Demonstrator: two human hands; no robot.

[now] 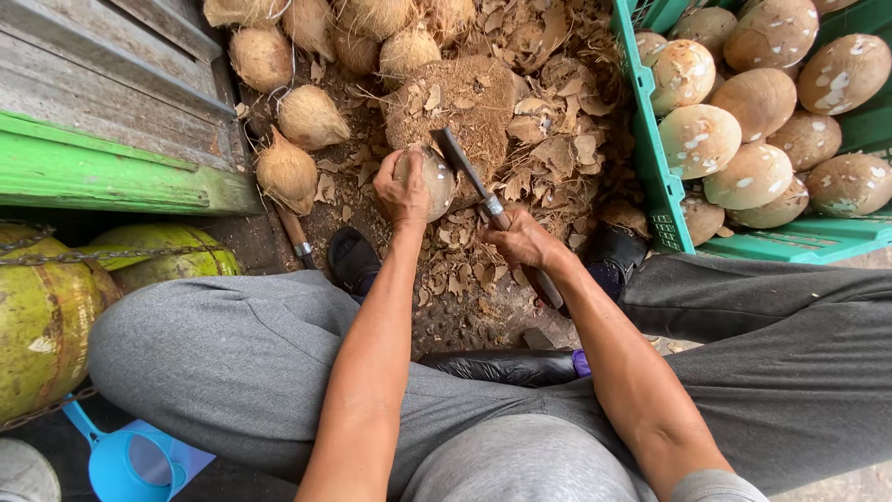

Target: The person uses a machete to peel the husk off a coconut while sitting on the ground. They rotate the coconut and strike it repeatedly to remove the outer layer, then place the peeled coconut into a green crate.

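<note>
Seen from above, a seated person in grey trousers works between their knees. The left hand (401,191) wraps its fingers over the top of a partly scraped coconut (432,181), pressing it against a worn, husk-covered chopping block (465,107). The right hand (520,240) is closed tight around the handle of a heavy knife (465,167), whose dark blade lies against the coconut's right side. The shell in hand shows pale patches, so its trimming looks under way but not finished. Brown shavings (548,139) carpet the ground around the block. To the right, a green plastic crate (650,158) holds a good pile of smooth, cleaned coconuts (753,102) flecked with white, suggesting much work is already done. Above and left of the block lie several rough, fibrous coconuts (307,116) not yet trimmed, so more remains. At the far left sit large green coconuts (56,307) behind a chain, and a blue plastic scoop (125,460) lies near the left knee.
</note>
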